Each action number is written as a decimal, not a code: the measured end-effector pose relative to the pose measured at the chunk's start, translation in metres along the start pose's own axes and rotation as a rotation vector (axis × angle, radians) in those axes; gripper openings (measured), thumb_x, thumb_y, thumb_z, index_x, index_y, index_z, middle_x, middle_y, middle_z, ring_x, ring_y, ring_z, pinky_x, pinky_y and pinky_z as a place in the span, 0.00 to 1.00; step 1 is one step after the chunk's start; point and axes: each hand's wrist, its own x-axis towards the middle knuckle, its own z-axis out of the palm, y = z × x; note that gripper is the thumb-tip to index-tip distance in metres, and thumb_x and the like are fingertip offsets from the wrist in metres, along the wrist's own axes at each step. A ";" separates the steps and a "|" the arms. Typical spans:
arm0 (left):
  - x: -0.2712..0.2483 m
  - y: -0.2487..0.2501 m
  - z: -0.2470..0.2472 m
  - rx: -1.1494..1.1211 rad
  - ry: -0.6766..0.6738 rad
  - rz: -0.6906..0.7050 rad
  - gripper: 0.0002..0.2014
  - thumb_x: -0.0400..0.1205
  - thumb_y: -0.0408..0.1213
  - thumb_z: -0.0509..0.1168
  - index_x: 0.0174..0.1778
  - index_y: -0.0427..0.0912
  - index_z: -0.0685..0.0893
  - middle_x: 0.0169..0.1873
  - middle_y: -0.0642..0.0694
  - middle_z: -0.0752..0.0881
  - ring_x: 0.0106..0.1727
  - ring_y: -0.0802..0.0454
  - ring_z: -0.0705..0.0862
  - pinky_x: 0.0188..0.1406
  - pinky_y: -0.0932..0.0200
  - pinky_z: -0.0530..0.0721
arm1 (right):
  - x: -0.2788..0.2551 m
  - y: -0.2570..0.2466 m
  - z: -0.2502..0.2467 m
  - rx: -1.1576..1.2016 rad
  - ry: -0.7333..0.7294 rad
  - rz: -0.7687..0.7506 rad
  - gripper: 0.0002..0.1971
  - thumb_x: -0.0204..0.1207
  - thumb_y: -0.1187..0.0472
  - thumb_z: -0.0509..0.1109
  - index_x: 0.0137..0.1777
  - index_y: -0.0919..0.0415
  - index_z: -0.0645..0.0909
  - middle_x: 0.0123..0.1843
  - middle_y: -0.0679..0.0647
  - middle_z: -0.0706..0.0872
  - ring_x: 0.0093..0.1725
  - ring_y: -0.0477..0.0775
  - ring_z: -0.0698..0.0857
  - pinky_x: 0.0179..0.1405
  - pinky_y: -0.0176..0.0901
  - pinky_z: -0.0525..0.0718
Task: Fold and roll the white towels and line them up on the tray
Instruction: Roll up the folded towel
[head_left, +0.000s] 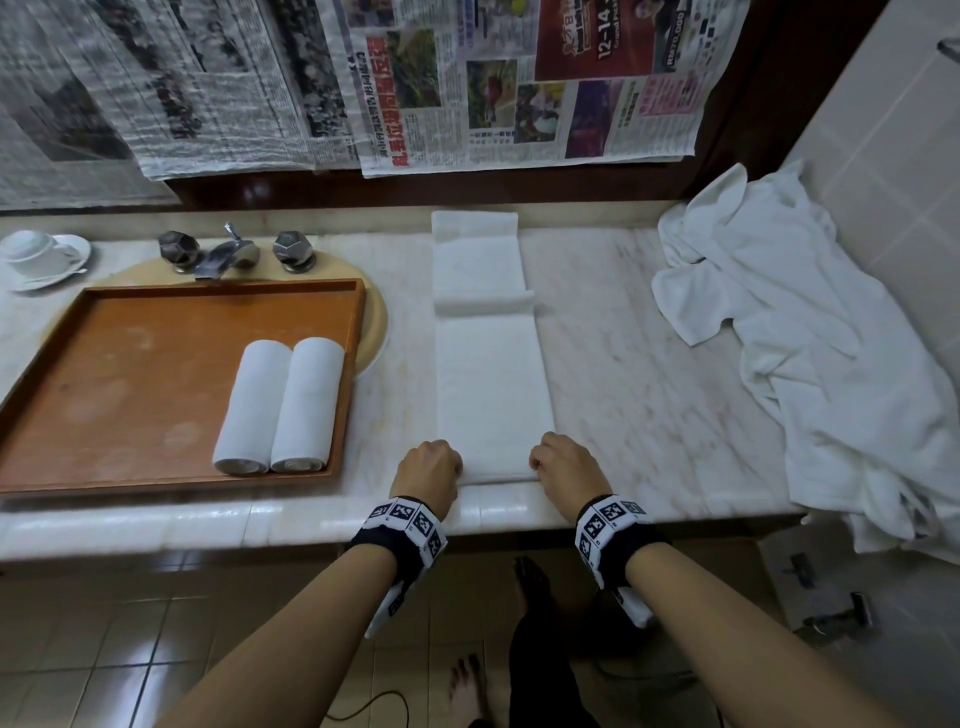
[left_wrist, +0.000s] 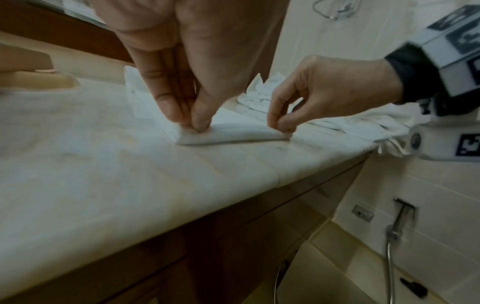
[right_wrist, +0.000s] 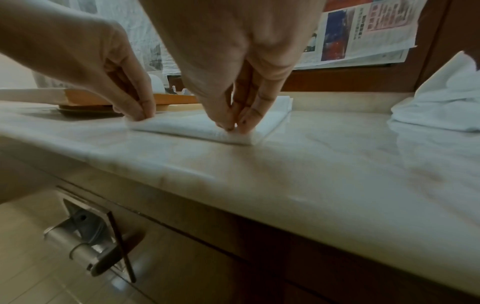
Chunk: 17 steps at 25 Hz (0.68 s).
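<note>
Hands pinch the near corners of the towel (head_left: 491, 384), left hand (head_left: 429, 469) and right hand (head_left: 563, 464), flat on the tabletop (head_left: 649, 364) beside the tray (head_left: 130, 374). I judge uneven rolling would skew the roll; the far fold may bunch.

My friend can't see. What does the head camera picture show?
Two hands, left hand and right hand, pinch the near end of a long folded white towel on a marble counter. Left of it, two rolled towels lie side by side on a wooden tray.
</note>
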 end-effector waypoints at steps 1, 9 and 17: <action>-0.002 0.001 0.002 0.037 -0.012 0.009 0.11 0.81 0.29 0.61 0.50 0.41 0.89 0.49 0.45 0.85 0.47 0.45 0.84 0.46 0.57 0.83 | -0.002 -0.002 0.000 -0.001 -0.007 0.003 0.06 0.75 0.70 0.67 0.44 0.67 0.86 0.46 0.57 0.82 0.46 0.58 0.82 0.39 0.47 0.78; 0.003 -0.003 0.001 0.088 -0.028 0.073 0.12 0.83 0.42 0.63 0.53 0.41 0.87 0.51 0.46 0.84 0.54 0.47 0.81 0.49 0.57 0.81 | 0.000 -0.007 -0.011 -0.114 -0.064 0.001 0.11 0.79 0.63 0.63 0.55 0.61 0.85 0.54 0.52 0.84 0.59 0.53 0.77 0.46 0.42 0.77; 0.008 -0.016 -0.010 0.097 -0.083 0.231 0.14 0.84 0.43 0.59 0.60 0.43 0.85 0.54 0.46 0.86 0.57 0.47 0.78 0.56 0.55 0.76 | 0.006 0.006 -0.030 0.049 -0.154 0.027 0.13 0.80 0.60 0.65 0.60 0.59 0.87 0.57 0.54 0.88 0.60 0.54 0.81 0.61 0.48 0.80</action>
